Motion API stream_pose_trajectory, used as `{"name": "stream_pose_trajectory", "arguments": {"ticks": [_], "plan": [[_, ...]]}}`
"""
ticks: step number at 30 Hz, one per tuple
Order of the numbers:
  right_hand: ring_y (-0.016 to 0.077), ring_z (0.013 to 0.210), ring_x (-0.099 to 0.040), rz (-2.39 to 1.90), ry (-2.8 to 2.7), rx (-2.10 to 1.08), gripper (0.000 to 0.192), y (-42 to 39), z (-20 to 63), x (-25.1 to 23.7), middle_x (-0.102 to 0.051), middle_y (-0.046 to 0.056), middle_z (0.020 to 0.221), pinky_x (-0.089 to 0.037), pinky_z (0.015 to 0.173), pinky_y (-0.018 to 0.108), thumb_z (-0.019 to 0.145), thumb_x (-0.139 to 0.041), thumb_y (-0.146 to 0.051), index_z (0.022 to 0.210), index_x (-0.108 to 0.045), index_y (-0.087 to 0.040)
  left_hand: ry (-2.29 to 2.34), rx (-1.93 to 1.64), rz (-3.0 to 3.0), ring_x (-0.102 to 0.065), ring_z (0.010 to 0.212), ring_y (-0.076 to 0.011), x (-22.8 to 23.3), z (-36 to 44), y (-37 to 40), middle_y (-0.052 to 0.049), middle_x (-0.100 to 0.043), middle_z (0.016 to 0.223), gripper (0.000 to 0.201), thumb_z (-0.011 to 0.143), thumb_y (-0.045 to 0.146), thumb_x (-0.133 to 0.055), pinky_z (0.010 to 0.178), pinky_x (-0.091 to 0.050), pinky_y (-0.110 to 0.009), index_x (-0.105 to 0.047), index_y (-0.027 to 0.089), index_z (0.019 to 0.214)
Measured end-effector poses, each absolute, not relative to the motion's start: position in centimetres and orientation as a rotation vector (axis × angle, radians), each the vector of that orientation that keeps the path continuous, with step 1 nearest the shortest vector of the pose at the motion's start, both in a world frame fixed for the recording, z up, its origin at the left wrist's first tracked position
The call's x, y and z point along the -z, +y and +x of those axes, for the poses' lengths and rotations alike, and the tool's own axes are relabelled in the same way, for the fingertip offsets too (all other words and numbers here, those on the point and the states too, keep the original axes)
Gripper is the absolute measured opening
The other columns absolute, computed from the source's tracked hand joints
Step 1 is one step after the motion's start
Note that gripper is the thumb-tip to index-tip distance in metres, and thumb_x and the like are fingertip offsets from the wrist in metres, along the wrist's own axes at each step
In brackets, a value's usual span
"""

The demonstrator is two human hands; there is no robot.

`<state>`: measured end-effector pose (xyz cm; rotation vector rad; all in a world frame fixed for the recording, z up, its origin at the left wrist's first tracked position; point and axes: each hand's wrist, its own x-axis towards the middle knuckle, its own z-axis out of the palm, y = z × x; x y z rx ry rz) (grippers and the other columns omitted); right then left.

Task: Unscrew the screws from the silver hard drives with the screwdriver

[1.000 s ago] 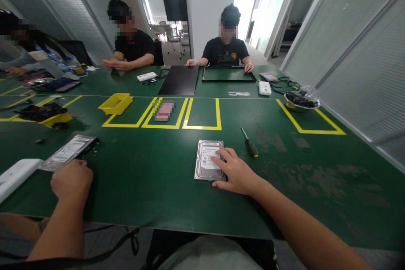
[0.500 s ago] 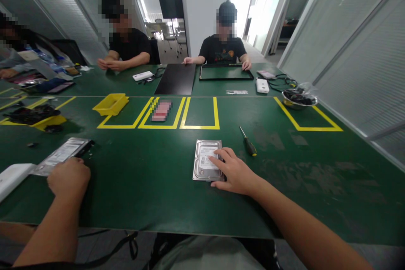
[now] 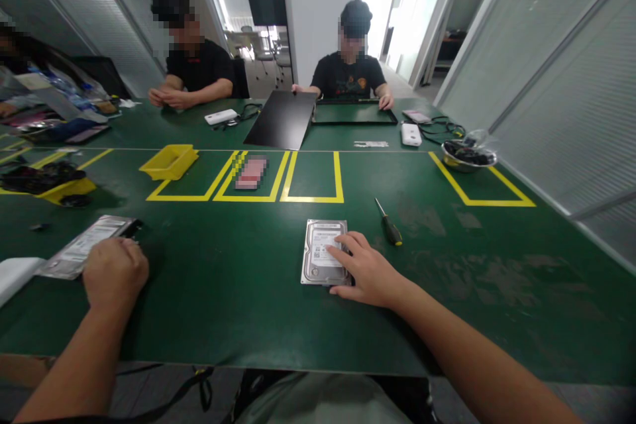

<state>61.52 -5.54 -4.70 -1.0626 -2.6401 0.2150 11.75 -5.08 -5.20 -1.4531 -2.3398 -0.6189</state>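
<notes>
You're at a green table point(image 3: 223, 311), grey floor point(image 3: 142, 387) under its near edge. Ahead of you: pale wall point(image 3: 320, 13), with an opening left of it showing chairs point(image 3: 263, 53) and a dark screen point(image 3: 265, 5). Partitions with blinds point(image 3: 576, 99) on both sides of you; bright white light point(image 3: 380, 3) right of the wall.

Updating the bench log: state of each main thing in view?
Right hand: open, on right hard drive.
Left hand: curled by left hard drive, grip hidden.
Right hard drive: label up.
Left hard drive: label up.
Screwdriver: lying down.
Middle yellow tray: upright.
Left yellow tray: heaped.
Metal bowl: heaped.
Black panel: tilted, in co-worker's hand.
</notes>
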Motion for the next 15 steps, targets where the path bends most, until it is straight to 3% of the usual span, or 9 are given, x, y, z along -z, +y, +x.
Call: {"name": "stream_pose_trajectory", "arguments": {"ticks": [3, 6, 13, 15], "plan": [[0.0373, 0.131, -0.032, -1.073, -2.637, -0.215, 0.078, -5.6, 61.5, 4.7, -0.043, 0.02, 0.14, -0.041, 0.108, 0.053, 0.078, -0.071, -0.053, 0.141, -0.05, -0.012, -2.259, 0.48, -1.53, -0.048, 0.076, -0.0193, 5.5, 12.4, -4.3, -0.001, -0.043, 0.076, 0.019, 0.093, 0.032, -0.037, 0.068, -0.037, -0.027, -0.041, 0.022, 0.078], [0.0376, 0.131, -0.031, -1.068, -2.633, -0.222, 0.078, -5.6, 61.5, 4.7, -0.043, 0.02, 0.14, -0.041, 0.107, 0.054, 0.078, -0.071, -0.053, 0.141, -0.05, -0.012, -2.257, 0.566, -1.695, -0.053, 0.079, -0.0186, 5.3, 14.7, -3.6, 0.0, -0.049, 0.079, 0.014, 0.092, 0.031, -0.042, 0.071, -0.039, -0.027, -0.048, 0.021, 0.083], [0.0371, 0.132, -0.03, -1.06, -2.59, -0.277, 0.078, -5.6, 61.3, 5.0, -0.041, 0.021, 0.14, -0.044, 0.106, 0.053, 0.078, -0.072, -0.05, 0.141, -0.049, -0.011, -2.129, 1.051, -2.018, -0.057, 0.069, -0.0174, 4.7, 25.4, -2.1, -0.001, -0.059, 0.078, 0.023, 0.093, 0.036, -0.044, 0.067, -0.044, -0.028, -0.058, 0.018, 0.097], [0.037, 0.132, -0.03, -1.053, -2.586, -0.282, 0.077, -5.6, 61.3, 5.0, -0.041, 0.021, 0.14, -0.045, 0.104, 0.054, 0.078, -0.072, -0.049, 0.141, -0.049, -0.011, -2.122, 1.457, -2.156, -0.056, 0.065, -0.0155, 4.5, 28.9, -1.8, 0.0, -0.058, 0.073, 0.02, 0.092, 0.035, -0.049, 0.061, -0.042, -0.026, -0.059, 0.017, 0.095]]}}
